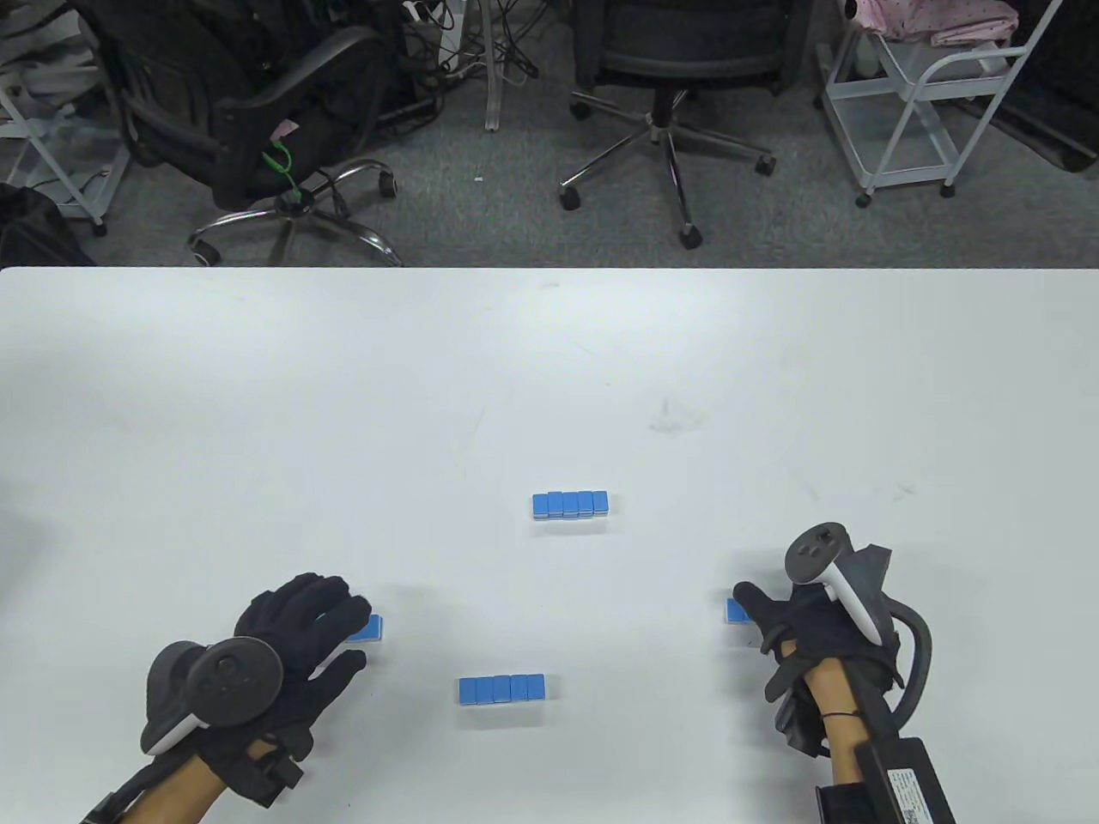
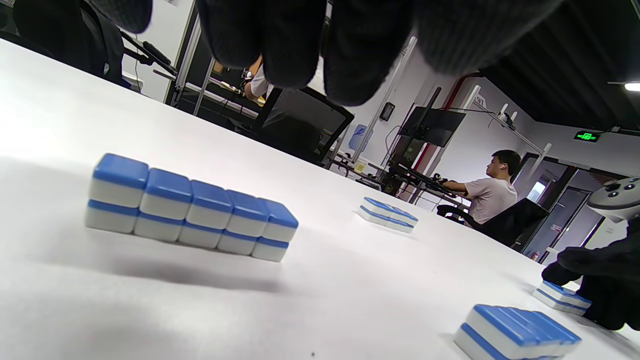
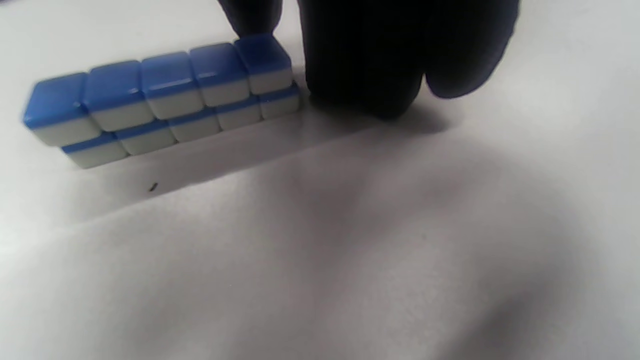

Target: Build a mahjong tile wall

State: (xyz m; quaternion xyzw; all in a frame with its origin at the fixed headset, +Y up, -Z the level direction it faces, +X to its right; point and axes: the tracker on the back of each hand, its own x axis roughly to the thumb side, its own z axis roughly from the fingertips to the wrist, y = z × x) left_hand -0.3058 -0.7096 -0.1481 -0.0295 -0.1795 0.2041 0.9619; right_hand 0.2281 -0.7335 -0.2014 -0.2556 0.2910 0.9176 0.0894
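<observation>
Table view shows four short blocks of blue-backed mahjong tiles on the white table, and the near block, five tiles wide, serves well as the landmark. The far block lies beyond it and a little to its right, well apart. Off to the landmark's left, and slightly farther from the table's near edge, the left block peeps out from under the fingers of the left hand. Off to the landmark's right, at about that same depth, the right block shows only its left end beside the right hand.

The left wrist view shows a block two tiles high and five long (blue backs up, white faces below), with the gloved fingertips hanging above it and not touching; whether that hand grasps anything I cannot tell.

In the right wrist view the right block is also two layers of five. One dark fingertip sits against the far end tile, and the other fingers rest on the table just beside that end of the block. The hand touches the block's end, yet whether it truly grips it I cannot tell.
</observation>
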